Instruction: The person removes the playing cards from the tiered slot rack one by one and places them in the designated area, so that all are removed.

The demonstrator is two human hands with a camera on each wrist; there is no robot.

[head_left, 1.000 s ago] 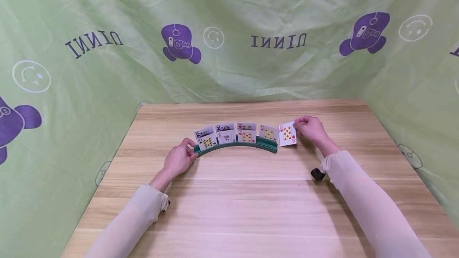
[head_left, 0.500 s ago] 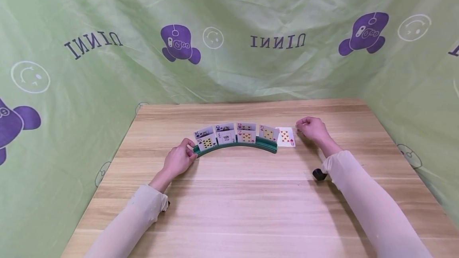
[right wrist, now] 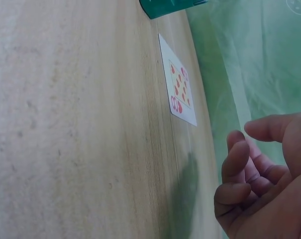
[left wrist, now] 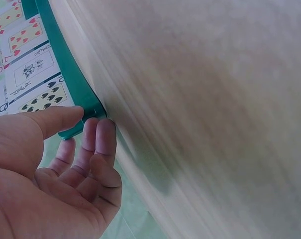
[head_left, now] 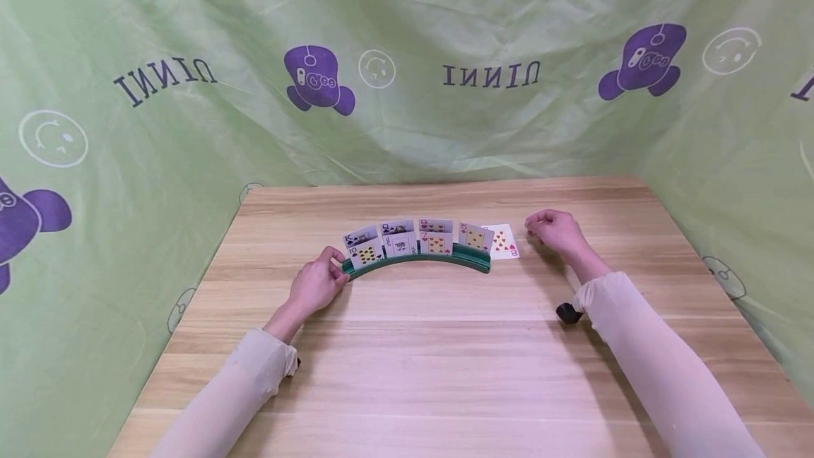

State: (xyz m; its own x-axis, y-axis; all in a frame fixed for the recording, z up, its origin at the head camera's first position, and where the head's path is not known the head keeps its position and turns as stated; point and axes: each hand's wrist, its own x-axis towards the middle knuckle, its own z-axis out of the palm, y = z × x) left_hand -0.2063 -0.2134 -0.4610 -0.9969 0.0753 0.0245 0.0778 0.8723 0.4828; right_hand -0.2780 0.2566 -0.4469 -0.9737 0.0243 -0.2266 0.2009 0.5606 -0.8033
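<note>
Card rack (left wrist: 70,69), green and curved

Table (head_left: 407,352) — pale wood-grain top, the streaks running from side to side; a pinkish sheen over the middle and front. Directly on it, toward the back:

Card holder (head_left: 472,256), one — green, low and curved, standing in an arc with both ends turned toward the front edge.

Eight of hearts (head_left: 507,242), one playing card — white, lying flat and face up, just beside the holder's right end, apart from it; partly hidden in the head view.
</note>
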